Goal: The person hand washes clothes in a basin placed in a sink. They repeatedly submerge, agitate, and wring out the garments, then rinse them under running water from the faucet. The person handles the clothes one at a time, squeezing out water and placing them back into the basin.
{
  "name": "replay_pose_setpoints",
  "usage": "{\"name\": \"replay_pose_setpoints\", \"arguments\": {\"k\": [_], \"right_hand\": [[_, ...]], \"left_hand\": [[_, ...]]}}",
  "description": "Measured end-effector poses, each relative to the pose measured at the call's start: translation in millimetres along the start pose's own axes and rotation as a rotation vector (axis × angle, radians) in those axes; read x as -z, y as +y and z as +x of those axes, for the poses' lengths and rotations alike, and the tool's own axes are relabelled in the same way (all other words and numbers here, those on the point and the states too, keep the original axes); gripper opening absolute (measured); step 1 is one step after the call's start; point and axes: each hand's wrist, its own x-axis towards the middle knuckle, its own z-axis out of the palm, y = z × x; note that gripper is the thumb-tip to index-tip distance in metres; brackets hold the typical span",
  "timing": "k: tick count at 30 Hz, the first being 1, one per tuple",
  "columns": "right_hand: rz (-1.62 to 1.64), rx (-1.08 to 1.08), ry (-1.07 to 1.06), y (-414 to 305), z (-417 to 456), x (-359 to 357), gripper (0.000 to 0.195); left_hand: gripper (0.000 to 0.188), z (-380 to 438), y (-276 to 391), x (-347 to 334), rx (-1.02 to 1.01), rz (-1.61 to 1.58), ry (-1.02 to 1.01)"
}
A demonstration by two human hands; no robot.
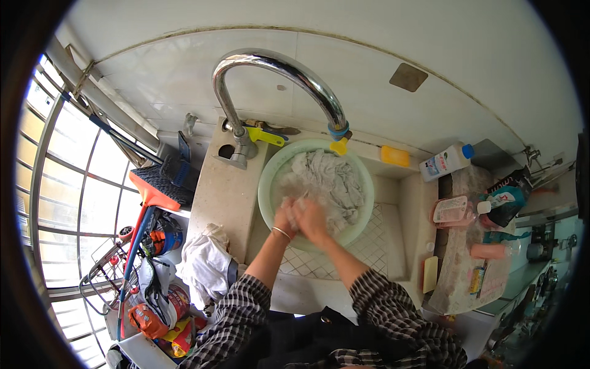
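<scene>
A pale green plastic basin point(262, 203) stands in the stone laundry sink point(396, 244). Wet light-grey cloth point(334, 177) is bunched in its water. At the near left part of the basin, my left hand point(286, 216), with a bangle on the wrist, presses against my right hand point(311, 219). Both hands are closed on a fold of the cloth between them; motion blur and splashing water hide the fingertips. Above the basin's far rim hangs the spout of a chrome gooseneck faucet point(276, 62) with a yellow-handled outlet point(339, 145).
White clothing point(207, 263) lies on the left ledge, beside a broom point(156, 189) and a wire cart point(103, 276). A yellow soap bar point(395, 156) and a scrub brush point(267, 136) rest along the back ledge. On the right are a white bottle point(445, 162) and a pink-liquid bottle point(454, 211).
</scene>
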Motion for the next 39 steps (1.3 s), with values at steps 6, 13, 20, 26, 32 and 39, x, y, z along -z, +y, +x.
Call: {"name": "replay_pose_setpoints", "arguments": {"k": [6,13,20,26,32,39], "right_hand": [[-0.268,0.055,0.129,12.0,32.4,4.1,0.031],[-0.026,0.134,0.152,25.2,60.4,47.9,0.03],[0.106,-0.005,-0.127,18.7,42.3,8.3,0.034],[0.053,0.221,-0.187,-68.6,-16.1,17.1,0.032],[-0.127,-0.266,0.192,-4.7,47.5,-3.2,0.026],[-0.043,0.091,0.043,-28.4,-3.6,-13.8,0.039]], "left_hand": [[0.041,-14.6,6.3,-25.6,0.09,0.199,0.084],[0.046,-23.3,49.4,-10.2,-0.508,1.363,0.279],[0.05,8.9,19.3,-3.5,-0.216,0.327,0.082],[0.047,-5.8,58.1,-7.9,0.336,-0.317,-0.445],[0.036,4.5,-5.4,-21.4,0.052,-0.015,-0.071],[0.039,-19.7,41.1,-11.5,0.126,-0.159,-0.375]]}}
